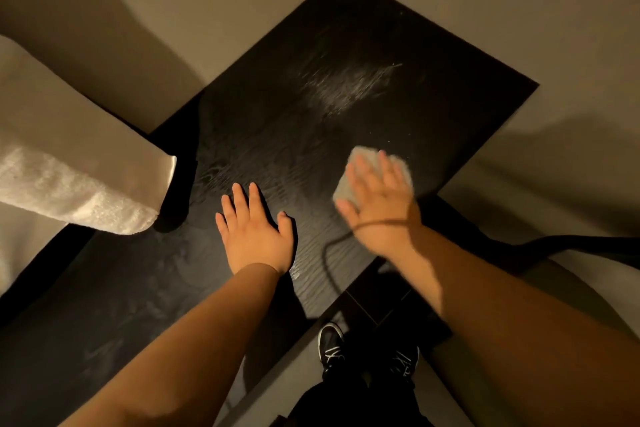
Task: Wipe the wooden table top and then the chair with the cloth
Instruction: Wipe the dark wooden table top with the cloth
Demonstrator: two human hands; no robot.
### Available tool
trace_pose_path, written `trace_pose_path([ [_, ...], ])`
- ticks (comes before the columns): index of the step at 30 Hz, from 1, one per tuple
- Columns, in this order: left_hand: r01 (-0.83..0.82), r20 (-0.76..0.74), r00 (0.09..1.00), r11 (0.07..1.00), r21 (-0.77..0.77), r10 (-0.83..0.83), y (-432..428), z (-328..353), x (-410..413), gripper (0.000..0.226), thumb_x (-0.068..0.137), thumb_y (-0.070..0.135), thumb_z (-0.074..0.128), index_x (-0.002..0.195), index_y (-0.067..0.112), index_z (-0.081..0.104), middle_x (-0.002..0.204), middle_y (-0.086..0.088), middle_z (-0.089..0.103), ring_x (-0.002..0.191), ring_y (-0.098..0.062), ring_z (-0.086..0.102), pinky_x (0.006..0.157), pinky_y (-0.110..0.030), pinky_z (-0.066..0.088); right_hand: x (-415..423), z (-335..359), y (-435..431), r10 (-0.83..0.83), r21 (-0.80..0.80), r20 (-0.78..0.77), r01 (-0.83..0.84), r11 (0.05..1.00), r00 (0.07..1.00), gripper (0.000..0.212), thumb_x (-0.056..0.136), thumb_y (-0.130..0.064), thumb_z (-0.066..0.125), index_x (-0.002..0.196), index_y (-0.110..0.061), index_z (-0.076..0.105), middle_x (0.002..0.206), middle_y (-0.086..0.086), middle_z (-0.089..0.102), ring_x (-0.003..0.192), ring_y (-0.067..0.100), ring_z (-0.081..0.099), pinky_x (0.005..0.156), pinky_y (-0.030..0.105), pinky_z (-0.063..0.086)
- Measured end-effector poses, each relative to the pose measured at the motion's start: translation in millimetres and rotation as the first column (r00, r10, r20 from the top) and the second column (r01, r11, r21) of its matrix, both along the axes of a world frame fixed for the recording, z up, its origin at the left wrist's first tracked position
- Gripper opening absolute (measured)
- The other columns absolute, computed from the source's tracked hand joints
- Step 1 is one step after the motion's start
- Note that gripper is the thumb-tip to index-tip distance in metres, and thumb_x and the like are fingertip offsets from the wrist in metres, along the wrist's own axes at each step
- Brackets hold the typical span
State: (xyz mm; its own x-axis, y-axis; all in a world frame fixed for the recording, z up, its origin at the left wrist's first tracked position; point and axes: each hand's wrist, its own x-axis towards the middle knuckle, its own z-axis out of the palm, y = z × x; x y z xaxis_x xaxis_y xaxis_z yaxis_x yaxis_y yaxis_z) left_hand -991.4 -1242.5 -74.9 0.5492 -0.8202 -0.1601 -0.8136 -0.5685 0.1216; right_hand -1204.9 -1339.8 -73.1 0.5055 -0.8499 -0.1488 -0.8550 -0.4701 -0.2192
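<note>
The dark wooden table top (311, 107) fills the middle of the head view, with pale streaks near its far part. My right hand (379, 204) presses flat on a folded pale cloth (346, 184) near the table's right edge; the hand is blurred and the cloth shows past the fingertips. My left hand (254, 230) lies flat on the table with fingers spread, holding nothing, a little to the left of the cloth. No chair can be made out for certain.
A bed corner with a white fluffy towel (69, 191) overhangs the table's left side. A dark curved bar (571, 244) runs off to the right over the pale floor. My black shoes (332, 347) stand below the table's near edge.
</note>
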Motion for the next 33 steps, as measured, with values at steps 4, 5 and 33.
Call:
trace_pose_path([
  [4, -0.005, 0.005, 1.000, 1.000, -0.008, 0.005, -0.3, 1.2, -2.1, 0.081, 0.097, 0.057, 0.028, 0.168, 0.020, 0.016, 0.177, -0.009, 0.006, 0.163, -0.033, 0.000, 0.131, -0.053, 0.003, -8.8, 4.8, 74.3, 0.320, 0.038, 0.033, -0.321, 0.946, 0.947, 0.076, 0.096, -0.065, 0.036, 0.159, -0.023, 0.038, 0.169, -0.002, 0.027, 0.158, 0.033, 0.016, 0.128, 0.050, 0.012],
  [5, -0.007, 0.007, 1.000, 1.000, -0.011, 0.007, -0.2, 0.7, -2.1, 0.081, 0.097, 0.057, 0.028, 0.168, 0.020, 0.016, 0.177, -0.010, 0.006, 0.163, -0.033, 0.000, 0.131, -0.053, 0.003, -14.9, 4.2, 65.6, 0.370, 0.051, 0.049, -0.372, 0.927, 0.928, 0.074, 0.096, -0.064, 0.038, 0.158, -0.024, 0.041, 0.168, -0.002, 0.031, 0.157, 0.032, 0.020, 0.128, 0.050, 0.017],
  [33, -0.001, 0.008, 1.000, 0.999, -0.049, 0.001, -0.1, 2.7, -3.7, 0.076, 0.102, 0.051, 0.039, 0.168, 0.018, 0.019, 0.176, -0.011, 0.008, 0.162, -0.033, 0.001, 0.131, -0.053, 0.004, -26.3, -1.3, 47.8, 0.280, -0.085, 0.103, -0.272, 0.959, 0.955, 0.063, 0.101, -0.055, 0.043, 0.155, -0.022, 0.046, 0.166, 0.001, 0.036, 0.155, 0.032, 0.024, 0.127, 0.052, 0.018],
])
